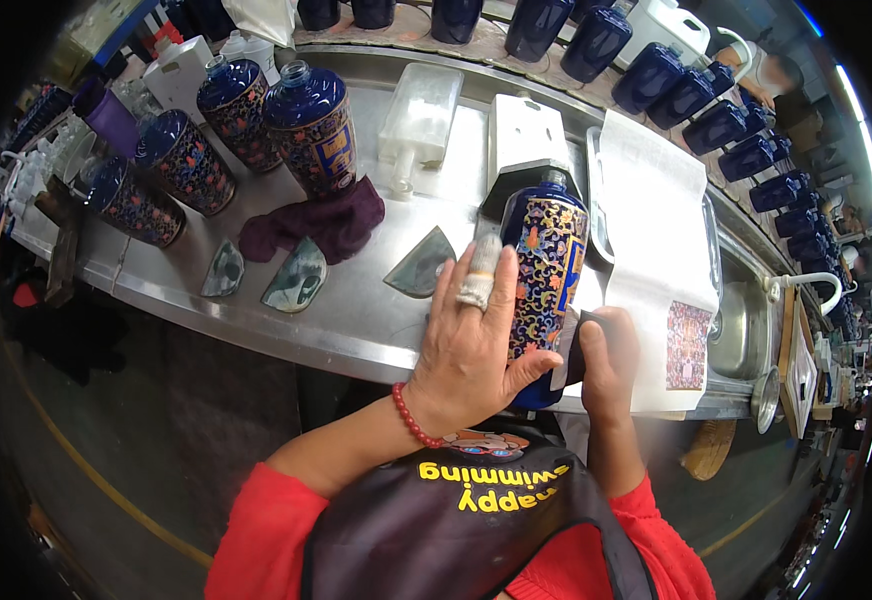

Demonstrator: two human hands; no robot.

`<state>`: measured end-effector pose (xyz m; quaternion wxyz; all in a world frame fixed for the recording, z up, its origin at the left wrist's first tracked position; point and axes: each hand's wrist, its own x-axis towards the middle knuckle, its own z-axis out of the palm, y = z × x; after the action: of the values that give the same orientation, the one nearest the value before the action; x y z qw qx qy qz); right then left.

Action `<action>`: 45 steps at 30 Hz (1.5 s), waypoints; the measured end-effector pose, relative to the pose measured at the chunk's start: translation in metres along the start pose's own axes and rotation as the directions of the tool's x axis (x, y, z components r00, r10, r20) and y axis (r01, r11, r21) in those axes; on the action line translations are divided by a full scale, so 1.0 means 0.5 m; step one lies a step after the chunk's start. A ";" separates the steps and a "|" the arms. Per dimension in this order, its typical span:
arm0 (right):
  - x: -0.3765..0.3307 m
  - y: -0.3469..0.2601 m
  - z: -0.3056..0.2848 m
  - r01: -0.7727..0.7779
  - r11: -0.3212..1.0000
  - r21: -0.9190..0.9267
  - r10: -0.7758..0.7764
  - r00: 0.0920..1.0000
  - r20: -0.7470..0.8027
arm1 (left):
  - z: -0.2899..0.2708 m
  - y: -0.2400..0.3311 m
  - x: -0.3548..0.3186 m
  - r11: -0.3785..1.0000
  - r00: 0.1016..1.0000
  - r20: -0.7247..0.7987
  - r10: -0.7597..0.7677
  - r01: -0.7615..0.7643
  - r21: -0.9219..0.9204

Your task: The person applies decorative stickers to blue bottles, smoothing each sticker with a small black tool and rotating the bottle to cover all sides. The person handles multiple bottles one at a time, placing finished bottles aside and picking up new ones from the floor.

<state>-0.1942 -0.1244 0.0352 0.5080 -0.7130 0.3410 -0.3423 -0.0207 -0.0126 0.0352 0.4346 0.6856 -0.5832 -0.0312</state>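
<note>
A dark blue bottle (pixel 548 270) with a colourful floral pattern stands tilted in front of me at the bench edge, partly over a dark angular holder (pixel 499 190). My left hand (pixel 466 335) lies along its left side with fingers stretched out and the thumb across its lower part. One finger wears a whitish cloth cover (pixel 480 272). Slightly blurred, my right hand (pixel 608 360) is closed around a dark flat piece (pixel 578 350) at the bottle's lower right side. Beside the right hand is a white backing sheet (pixel 646 230) bearing a patterned decal (pixel 688 345).
Several patterned bottles (pixel 311 130) stand at the left, near a purple cloth (pixel 321 225) and dark, wedge-shaped pieces (pixel 296 275). A clear empty bottle (pixel 421 125) lies behind them. Plain blue bottles (pixel 596 45) line the back ledge. A sink (pixel 741 330) is at right; another person (pixel 771 75) is farther off.
</note>
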 end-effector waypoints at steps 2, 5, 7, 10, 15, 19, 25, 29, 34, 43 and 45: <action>0.001 0.000 0.000 0.003 1.000 -0.026 -0.003 1.000 -0.007 | 0.006 -0.007 0.022 0.994 0.997 -0.004 0.075 -0.074 0.075; 0.002 0.000 -0.002 0.031 0.996 -0.085 -0.032 0.999 -0.018 | 0.020 -0.008 0.049 0.995 0.997 0.006 0.076 -0.076 0.064; 0.001 0.001 -0.001 -0.023 1.000 -0.014 0.022 1.000 -0.010 | 0.021 -0.009 0.054 0.998 0.998 -0.014 0.054 -0.054 -0.031; -0.001 0.004 -0.001 -0.034 0.999 0.006 0.034 0.999 -0.013 | 0.017 -0.019 0.057 0.989 0.999 0.025 -0.029 0.032 -0.147; -0.001 0.010 -0.005 -0.043 0.999 0.009 0.043 0.999 0.001 | 0.013 -0.036 0.077 0.996 0.997 0.028 0.072 -0.073 0.046; 0.000 0.014 -0.006 -0.041 0.999 -0.013 0.041 0.999 -0.001 | 0.017 -0.033 0.089 0.999 0.998 0.059 0.009 -0.006 -0.041; -0.001 0.013 -0.004 -0.062 0.998 0.028 0.062 0.998 0.007 | 0.015 -0.045 0.097 0.976 0.995 0.082 -0.058 0.074 -0.203; 0.000 0.012 -0.004 -0.061 0.997 0.041 0.060 0.998 0.015 | 0.008 -0.057 0.105 0.992 1.000 0.000 -0.004 0.004 -0.124; 0.001 0.011 -0.003 -0.058 0.998 0.034 0.058 0.998 0.006 | 0.005 -0.059 0.107 0.996 0.998 0.060 -0.015 0.020 -0.088; 0.000 0.010 -0.005 -0.070 0.997 0.042 0.069 0.997 0.022 | 0.008 -0.068 0.108 0.994 0.992 -0.065 0.110 -0.110 -0.008; 0.000 0.011 -0.005 -0.067 0.997 0.042 0.066 0.997 0.027 | 0.008 -0.069 0.108 0.994 0.992 -0.050 0.112 -0.111 0.021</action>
<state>-0.1968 -0.1271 0.0304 0.5385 -0.6945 0.3507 -0.3235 0.0213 -0.0615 0.0361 0.4444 0.6564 -0.6095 0.0161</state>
